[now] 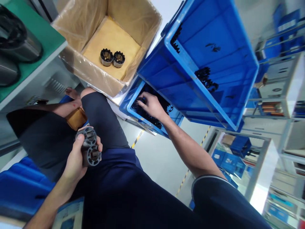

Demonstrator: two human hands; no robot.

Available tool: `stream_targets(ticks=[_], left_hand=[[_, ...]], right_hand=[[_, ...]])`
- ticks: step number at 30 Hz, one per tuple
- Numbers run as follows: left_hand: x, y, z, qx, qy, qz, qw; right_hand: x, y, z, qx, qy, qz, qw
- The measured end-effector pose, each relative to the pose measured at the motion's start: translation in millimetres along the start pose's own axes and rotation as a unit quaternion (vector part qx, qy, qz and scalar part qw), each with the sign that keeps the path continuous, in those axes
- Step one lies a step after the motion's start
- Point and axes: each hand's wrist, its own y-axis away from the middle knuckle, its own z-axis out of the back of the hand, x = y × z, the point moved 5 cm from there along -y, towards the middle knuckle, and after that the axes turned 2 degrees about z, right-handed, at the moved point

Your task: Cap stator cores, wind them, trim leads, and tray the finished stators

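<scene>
My left hand point(76, 151) is closed around two stator cores point(93, 155), short metal cylinders with slotted dark end rings, held side by side above my lap. Down in a lower blue bin point(130, 106), my right hand point(151, 105) has its fingers curled and their tips among black plastic slotted rings point(156, 122). A dark part shows by the thumb and fingertips, partly hidden by them. Two more stator cores point(112, 58) with toothed black end rings stand upright, touching each other, in a plastic-lined cardboard box point(95, 74).
A larger blue bin point(181, 86) sits tilted above the lower bin, with several black parts inside. Large metal cylinders point(21, 47) stand on a green-topped bench point(51, 35) at the left. Shelves point(276, 124) with blue boxes are at the right.
</scene>
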Motion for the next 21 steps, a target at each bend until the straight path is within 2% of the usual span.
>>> stream_targets(ticks=[3,5,7,9,12,15,18,21], left_hand=[[-8.3,2.5,3.0,0.045,-0.05,-0.079,0.995],[-12.2,7.1,1.7,0.057,-0.052,-0.101,0.992],[-17.9,14.6,-2.4,0.054,-0.04,-0.121,0.99],[-26.4,23.6,-11.1,0.07,-0.036,-0.149,0.986],[-41.2,36.8,-27.2,0.145,-0.065,-0.188,0.969],[-54.9,48.9,-30.1,0.192,-0.094,-0.237,0.948],[-62.4,61.4,-15.3,0.164,-0.145,-0.315,0.923],[-58.0,70.3,5.8,0.132,-0.169,-0.361,0.908]], right_hand=[[5.3,33.7,14.7,-0.043,-0.054,-0.027,0.997],[17.1,55.9,21.4,-0.08,-0.088,-0.031,0.992],[39.9,74.1,23.6,-0.118,-0.114,-0.019,0.986],[76.0,85.7,18.5,-0.142,-0.139,0.028,0.98],[147.5,91.4,-5.7,-0.119,-0.18,0.174,0.961],[209.2,87.8,-37.3,-0.073,-0.24,0.286,0.925],[243.3,78.8,-61.6,-0.048,-0.307,0.312,0.898],[256.3,71.6,-80.0,-0.008,-0.338,0.293,0.895]])
